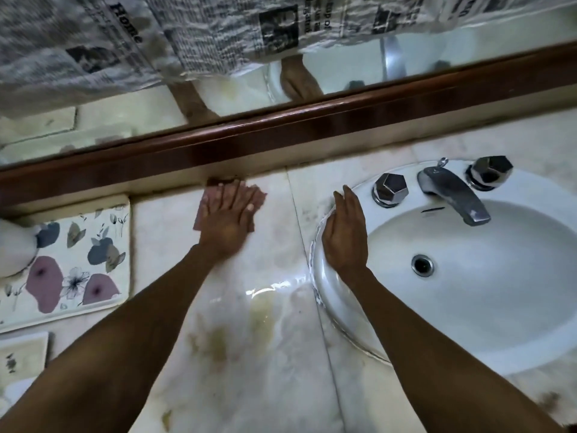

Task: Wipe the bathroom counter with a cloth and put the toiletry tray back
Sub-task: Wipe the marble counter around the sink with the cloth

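The desk [249, 354] is pale glossy marble with yellowish-brown stains near its front and a bright glare patch in the middle. A white oval sink [468, 307] is set into it on the right, with a metal drain [422, 265], a chrome tap [452, 195] and two faceted chrome knobs [391, 188] either side of the tap. A dark wooden rail [281, 135] runs along the back of the desk under a mirror [343, 67], which reflects the person's arms and a newspaper-print garment.

On the left lies a flat floral-patterned tray [78, 260], touching the back edge, well apart from the sink. A white rounded object [15, 245] rests on its left end; it is cut off by the frame, so what it is cannot be told. Below the tray a second pale flat piece [22, 357] is partly cut off too. The picture is blurred by motion, especially the mirror.

The left hand [228, 220] is pressed flat, fingers spread and pointing towards the rail, on a reddish-brown cloth [259, 195] that lies on the desk at the back, between tray and sink. Most of the cloth is hidden beneath the hand. The right hand [345, 232] is open and holds nothing, fingers together, resting palm down on the sink's left rim, near the left knob. Both forearms are bare and reach in from the bottom of the frame.
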`<state>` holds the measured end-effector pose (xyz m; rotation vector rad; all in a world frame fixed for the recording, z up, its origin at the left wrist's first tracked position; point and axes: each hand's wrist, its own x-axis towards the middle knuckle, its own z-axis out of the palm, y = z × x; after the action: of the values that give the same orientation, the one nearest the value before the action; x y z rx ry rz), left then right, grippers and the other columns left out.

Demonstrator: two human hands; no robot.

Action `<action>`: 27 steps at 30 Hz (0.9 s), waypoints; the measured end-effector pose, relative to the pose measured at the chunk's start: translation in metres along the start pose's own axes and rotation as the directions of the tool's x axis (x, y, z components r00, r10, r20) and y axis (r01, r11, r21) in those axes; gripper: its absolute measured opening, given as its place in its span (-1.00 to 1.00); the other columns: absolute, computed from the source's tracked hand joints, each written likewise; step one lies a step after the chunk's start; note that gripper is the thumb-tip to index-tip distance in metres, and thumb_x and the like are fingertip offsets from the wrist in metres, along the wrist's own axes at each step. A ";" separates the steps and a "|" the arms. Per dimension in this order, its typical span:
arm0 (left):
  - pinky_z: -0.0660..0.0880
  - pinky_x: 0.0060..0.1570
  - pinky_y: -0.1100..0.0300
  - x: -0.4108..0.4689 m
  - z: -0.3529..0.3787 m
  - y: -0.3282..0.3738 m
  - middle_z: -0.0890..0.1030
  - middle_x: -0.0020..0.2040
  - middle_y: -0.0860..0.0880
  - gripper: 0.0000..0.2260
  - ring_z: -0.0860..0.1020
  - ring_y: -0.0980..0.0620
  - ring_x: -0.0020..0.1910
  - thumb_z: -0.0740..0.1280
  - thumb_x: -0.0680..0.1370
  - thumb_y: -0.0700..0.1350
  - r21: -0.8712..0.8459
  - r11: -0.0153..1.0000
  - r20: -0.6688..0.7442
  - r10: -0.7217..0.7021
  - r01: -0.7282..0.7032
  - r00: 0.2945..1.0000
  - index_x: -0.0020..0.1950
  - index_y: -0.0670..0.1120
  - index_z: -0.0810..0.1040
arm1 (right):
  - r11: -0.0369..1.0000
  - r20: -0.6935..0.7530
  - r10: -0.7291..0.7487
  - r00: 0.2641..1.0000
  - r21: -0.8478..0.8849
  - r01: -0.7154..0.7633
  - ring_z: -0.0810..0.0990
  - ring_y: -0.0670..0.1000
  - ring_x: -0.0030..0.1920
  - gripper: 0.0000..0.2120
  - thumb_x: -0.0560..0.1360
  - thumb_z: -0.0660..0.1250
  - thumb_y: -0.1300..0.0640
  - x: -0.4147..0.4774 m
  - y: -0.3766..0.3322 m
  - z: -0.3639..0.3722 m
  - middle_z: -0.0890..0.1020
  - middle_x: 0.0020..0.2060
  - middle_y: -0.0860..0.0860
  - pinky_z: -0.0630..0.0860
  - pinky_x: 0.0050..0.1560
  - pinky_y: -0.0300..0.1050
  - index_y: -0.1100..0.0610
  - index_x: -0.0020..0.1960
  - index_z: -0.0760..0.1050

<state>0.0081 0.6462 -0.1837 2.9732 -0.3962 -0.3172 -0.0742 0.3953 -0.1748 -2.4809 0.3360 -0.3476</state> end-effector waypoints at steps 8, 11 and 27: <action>-0.17 0.56 -0.23 -0.016 0.012 0.092 -0.05 0.67 0.12 -0.51 -0.17 -0.04 0.65 -0.08 0.68 0.21 -0.035 0.952 0.041 0.307 -0.306 0.951 0.63 0.24 0.00 | 1.000 -0.026 -0.002 1.000 0.003 0.002 0.32 0.16 0.49 -0.58 0.58 0.09 0.24 0.000 0.001 0.001 0.38 0.47 0.18 0.24 0.51 0.07 0.26 0.41 0.38; -0.20 0.58 -0.12 -0.048 0.013 0.045 -0.05 0.66 0.17 -0.52 -0.19 0.06 0.64 -0.03 0.70 0.18 -0.020 0.931 0.034 0.364 -0.363 0.931 0.63 0.23 -0.01 | 1.000 -0.018 -0.017 1.000 -0.012 0.017 0.32 0.16 0.48 -0.61 0.59 0.10 0.24 -0.001 0.001 0.000 0.39 0.46 0.19 0.24 0.50 0.07 0.27 0.39 0.41; -0.15 0.58 -0.13 -0.205 0.037 0.070 0.05 0.65 0.14 -0.58 -0.12 0.04 0.65 0.00 0.73 0.07 -0.189 0.929 0.014 0.325 -0.317 0.946 0.61 0.20 0.17 | 0.986 0.182 -0.057 0.982 -0.147 0.085 0.14 0.17 0.56 -0.62 0.56 0.11 -0.02 -0.023 0.004 -0.004 0.31 0.51 0.12 0.11 0.53 0.09 0.14 0.25 0.50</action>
<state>-0.2107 0.6309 -0.1705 2.6654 -0.8002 -0.3613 -0.0971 0.3974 -0.1781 -2.6571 0.2073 -0.1321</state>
